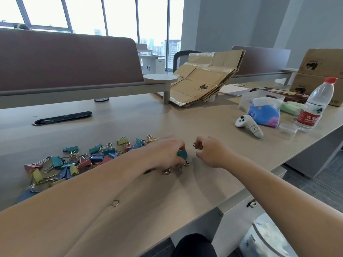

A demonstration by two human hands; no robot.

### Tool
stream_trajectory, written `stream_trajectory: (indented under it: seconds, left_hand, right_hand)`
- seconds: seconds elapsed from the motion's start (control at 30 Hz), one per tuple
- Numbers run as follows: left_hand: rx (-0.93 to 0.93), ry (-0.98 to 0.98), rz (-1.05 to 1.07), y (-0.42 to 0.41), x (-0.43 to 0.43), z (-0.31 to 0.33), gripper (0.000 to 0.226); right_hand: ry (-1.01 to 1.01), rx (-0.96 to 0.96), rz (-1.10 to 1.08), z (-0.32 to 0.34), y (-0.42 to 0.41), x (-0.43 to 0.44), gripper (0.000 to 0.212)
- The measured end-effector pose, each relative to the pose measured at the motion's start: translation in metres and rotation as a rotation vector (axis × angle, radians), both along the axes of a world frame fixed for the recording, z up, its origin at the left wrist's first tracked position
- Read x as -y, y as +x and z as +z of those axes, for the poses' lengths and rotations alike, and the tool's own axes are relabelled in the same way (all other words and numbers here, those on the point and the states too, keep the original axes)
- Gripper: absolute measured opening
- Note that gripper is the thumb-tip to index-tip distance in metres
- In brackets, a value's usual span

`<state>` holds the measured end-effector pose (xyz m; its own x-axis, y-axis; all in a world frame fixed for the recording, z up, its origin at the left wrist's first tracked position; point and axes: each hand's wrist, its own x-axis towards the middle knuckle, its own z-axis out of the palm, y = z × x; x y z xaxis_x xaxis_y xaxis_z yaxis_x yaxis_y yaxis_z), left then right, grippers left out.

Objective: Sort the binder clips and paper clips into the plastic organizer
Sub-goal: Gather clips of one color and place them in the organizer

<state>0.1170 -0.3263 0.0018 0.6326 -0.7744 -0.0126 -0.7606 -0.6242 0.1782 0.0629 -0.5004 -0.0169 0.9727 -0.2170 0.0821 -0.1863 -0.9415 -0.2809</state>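
Note:
Several coloured binder clips (74, 162) lie scattered across the left half of the desk. My left hand (165, 154) reaches over their right end and grips a teal binder clip (182, 153), with more clip handles poking out beneath its fingers. My right hand (209, 151) is just to the right, fingers curled, pinching a small dark clip (197, 145) by its wire handles. A lone wire handle (114, 203) lies near my left forearm. A clear plastic box (246, 101) stands at the far right of the desk; whether it has compartments is unclear.
A white controller (248, 125), a blue tissue pack (263, 115), a small clear cup (287, 129) and a water bottle (313, 106) sit at the right. Flattened cardboard (202, 82) leans at the back. The desk's front edge (241, 195) runs diagonally below my right arm.

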Motion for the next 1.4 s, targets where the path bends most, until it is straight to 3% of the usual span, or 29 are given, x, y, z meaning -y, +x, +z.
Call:
stream_trajectory:
  seconds: [0.17, 0.27, 0.4, 0.6, 0.77, 0.87, 1.07, 1.4]
  left_hand:
    - [0.03, -0.017, -0.027, 0.004, 0.009, -0.009, 0.043]
    - [0.027, -0.03, -0.006, 0.006, 0.008, -0.012, 0.046]
    - [0.047, -0.088, -0.008, 0.003, -0.001, -0.015, 0.032]
    - [0.024, -0.152, -0.011, 0.001, -0.014, -0.017, 0.014]
    - [-0.023, -0.214, 0.018, -0.001, -0.02, -0.014, 0.012]
    - [-0.046, -0.234, 0.051, 0.003, -0.022, -0.013, 0.022]
    - [-0.035, -0.22, 0.07, 0.012, -0.027, -0.002, 0.03]
    - [-0.047, -0.219, 0.112, 0.021, -0.038, 0.009, 0.025]
  right_hand:
    - [0.066, -0.087, 0.038, -0.001, 0.009, -0.002, 0.036]
    - [0.112, -0.099, 0.045, -0.002, 0.016, -0.008, 0.032]
    - [0.137, -0.071, 0.042, -0.005, 0.022, -0.016, 0.01]
    - [0.094, -0.017, 0.075, -0.007, 0.021, -0.023, 0.03]
    - [0.143, -0.017, 0.079, -0.003, 0.018, -0.028, 0.026]
    - [0.242, 0.0, 0.059, 0.004, 0.015, -0.027, 0.016]
    - [0.639, 0.018, -0.026, 0.017, 0.012, -0.021, 0.009]
    - [0.268, -0.01, 0.011, 0.02, 0.022, -0.022, 0.015]
